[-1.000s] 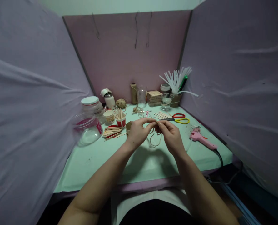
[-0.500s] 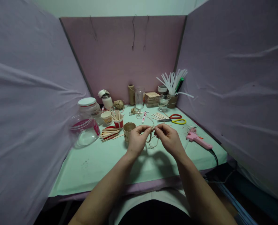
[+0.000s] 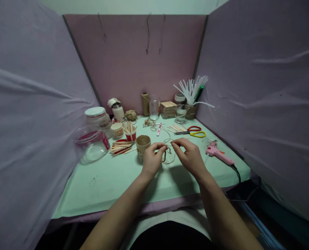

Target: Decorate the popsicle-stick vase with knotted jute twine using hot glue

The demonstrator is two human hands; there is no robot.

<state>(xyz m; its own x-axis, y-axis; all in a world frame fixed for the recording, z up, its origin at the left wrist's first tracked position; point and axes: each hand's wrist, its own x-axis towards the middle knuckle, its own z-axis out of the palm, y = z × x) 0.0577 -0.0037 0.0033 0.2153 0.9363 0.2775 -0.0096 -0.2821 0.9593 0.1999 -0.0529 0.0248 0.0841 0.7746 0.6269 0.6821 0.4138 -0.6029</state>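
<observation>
Left hand (image 3: 154,159) pinches twine (image 3: 165,155), loop below; right hand (image 3: 189,157) pinched just beside, apparently on it too. Should keep light tension, slack clear of cup (image 3: 143,145) by left hand and scissors (image 3: 188,132) beyond.

From here I see thin brown twine (image 3: 165,155), slack and kinked, pinched in the left hand (image 3: 152,159); it hangs down, curving into a loose loop toward the right hand (image 3: 189,155).
</observation>
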